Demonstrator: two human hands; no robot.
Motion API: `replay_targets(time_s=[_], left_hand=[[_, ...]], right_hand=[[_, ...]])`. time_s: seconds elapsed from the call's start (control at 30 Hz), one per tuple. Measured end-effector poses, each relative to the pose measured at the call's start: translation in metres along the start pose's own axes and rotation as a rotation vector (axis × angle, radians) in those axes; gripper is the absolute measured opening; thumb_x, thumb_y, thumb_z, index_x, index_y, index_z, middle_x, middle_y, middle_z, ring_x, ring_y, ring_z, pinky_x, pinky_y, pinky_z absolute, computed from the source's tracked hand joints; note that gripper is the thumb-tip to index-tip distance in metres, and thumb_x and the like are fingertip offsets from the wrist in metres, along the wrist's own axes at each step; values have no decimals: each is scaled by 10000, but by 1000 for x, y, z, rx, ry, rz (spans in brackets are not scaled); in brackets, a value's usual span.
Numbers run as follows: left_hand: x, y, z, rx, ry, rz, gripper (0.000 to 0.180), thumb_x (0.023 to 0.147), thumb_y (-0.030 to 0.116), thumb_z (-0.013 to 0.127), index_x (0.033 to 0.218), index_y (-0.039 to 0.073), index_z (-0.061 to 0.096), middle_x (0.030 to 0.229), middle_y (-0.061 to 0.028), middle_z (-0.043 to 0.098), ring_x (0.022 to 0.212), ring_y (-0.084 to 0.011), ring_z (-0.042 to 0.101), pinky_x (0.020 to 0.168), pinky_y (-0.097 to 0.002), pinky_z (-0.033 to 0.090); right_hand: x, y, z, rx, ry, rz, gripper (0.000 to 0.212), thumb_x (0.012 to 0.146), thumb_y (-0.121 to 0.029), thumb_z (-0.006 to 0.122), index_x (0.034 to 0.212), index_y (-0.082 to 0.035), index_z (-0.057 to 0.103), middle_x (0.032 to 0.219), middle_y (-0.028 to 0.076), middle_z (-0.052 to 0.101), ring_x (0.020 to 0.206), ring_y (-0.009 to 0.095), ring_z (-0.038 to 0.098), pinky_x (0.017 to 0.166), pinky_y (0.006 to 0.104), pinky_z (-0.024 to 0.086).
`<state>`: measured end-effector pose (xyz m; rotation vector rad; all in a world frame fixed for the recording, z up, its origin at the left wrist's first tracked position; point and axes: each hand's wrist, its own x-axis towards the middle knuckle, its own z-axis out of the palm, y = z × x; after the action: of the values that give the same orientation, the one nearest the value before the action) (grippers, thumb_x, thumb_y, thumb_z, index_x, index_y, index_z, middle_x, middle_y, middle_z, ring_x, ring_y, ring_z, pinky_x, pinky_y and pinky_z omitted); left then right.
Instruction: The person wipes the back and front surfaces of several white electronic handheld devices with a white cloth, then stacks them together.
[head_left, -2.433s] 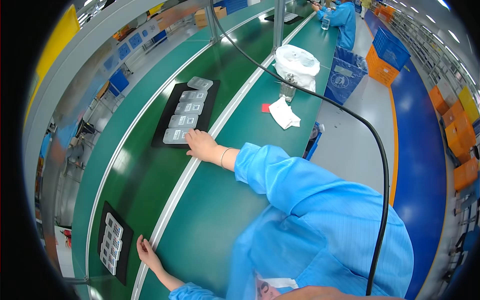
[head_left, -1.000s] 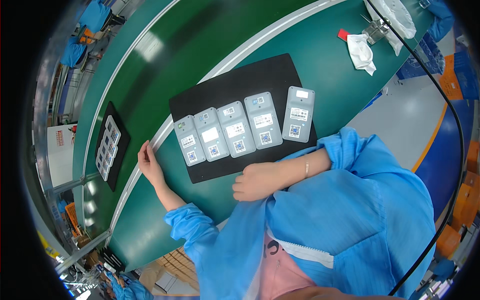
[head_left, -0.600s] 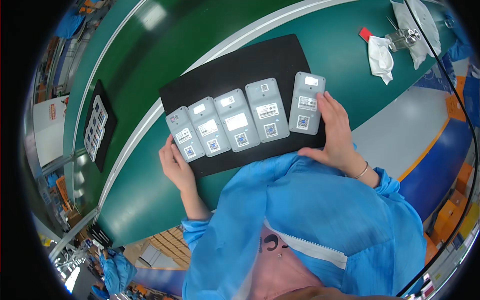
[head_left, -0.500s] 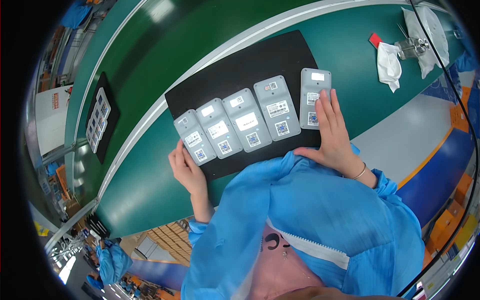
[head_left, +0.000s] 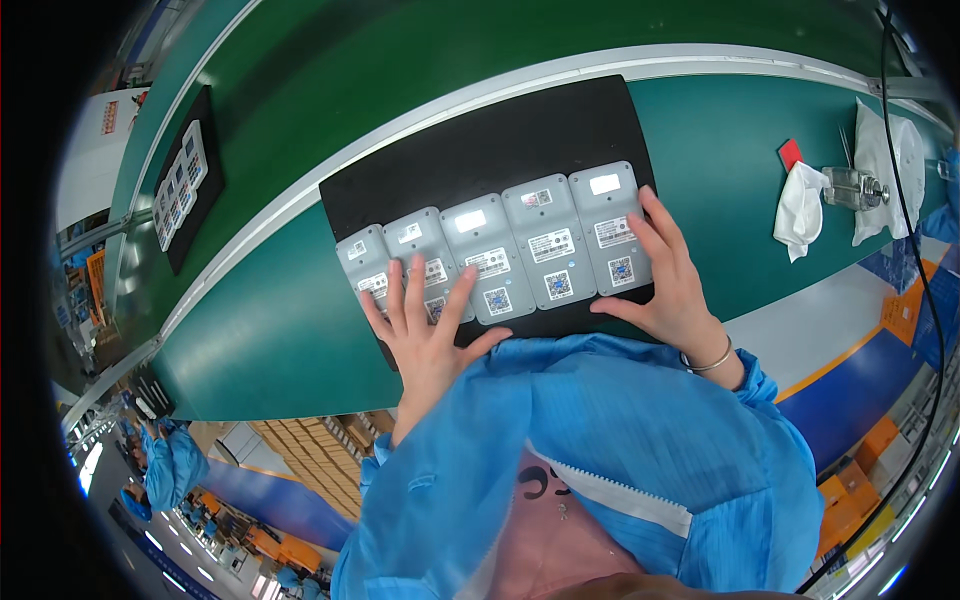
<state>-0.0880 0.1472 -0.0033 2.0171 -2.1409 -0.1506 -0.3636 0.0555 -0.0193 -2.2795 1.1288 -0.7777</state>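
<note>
1. A green bench curved across the middle of the frame, with a pale rail and a darker green belt above it.
2. Near the centre lay a black mat; on its lower half sat five gray handsets, side by side, labels up.
3. The left hand reached in from below with fingers spread, lying over the two leftmost handsets and the edge of the middle one — it pinched nothing.
4. The right hand had its thumb wide of its fingers, which lay against the right side and face of the rightmost handset; the thumb tip was near the lower edge.
5. The handsets looked stiff, fairly light and smooth enough to slide; the long sides seemed the best hold — clear of the labels. The mat looked thin, perhaps bendy.
6. At right were a red block, a white cloth, a glass jar and a white bag; at upper left, another mat bore keypad devices.
</note>
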Motion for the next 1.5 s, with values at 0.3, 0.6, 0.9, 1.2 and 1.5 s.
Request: replay_targets(time_s=[0.3,0.6,0.9,1.2,1.5], left_hand=[[-2,-4,7,114,-5,29,664,699,572,759,1287,299,617,1493,-108,401,1401,-383,293,1139,-625,79],[-44,-42,1,-135,187,-287,1022,629,441,866,1451,97,365,1495,-236,323,1380,-413,297,1099,-569,229],[-31,-41,24,-400,270,-253,1167,586,353,911,1491,34,246,1475,-206,338,1322,-358,348,1085,-455,304],[-30,-44,21,-318,206,-234,1253,593,486,881,1517,33,165,1519,-242,297,1365,-382,324,1107,-481,250],[-40,-55,22,-1052,343,-324,1029,881,772,312,1529,3,95,1525,-251,298,1339,-338,382,1119,-439,251]], right_hand=[[2,1,-1,121,-46,84,1045,583,-261,907,1423,23,354,1467,272,354,1273,405,456,1009,438,443],[11,7,-16,55,67,124,731,745,-149,793,1354,49,439,1346,241,491,1190,386,506,960,409,453],[49,39,-1,-148,139,258,231,901,20,579,1078,-70,698,877,86,577,778,197,602,660,283,481],[49,44,3,-151,161,246,202,927,17,558,1067,-41,691,850,71,566,733,157,562,624,259,449],[50,42,4,-144,145,292,213,948,12,534,1086,-35,690,852,45,542,691,100,509,595,224,403]])
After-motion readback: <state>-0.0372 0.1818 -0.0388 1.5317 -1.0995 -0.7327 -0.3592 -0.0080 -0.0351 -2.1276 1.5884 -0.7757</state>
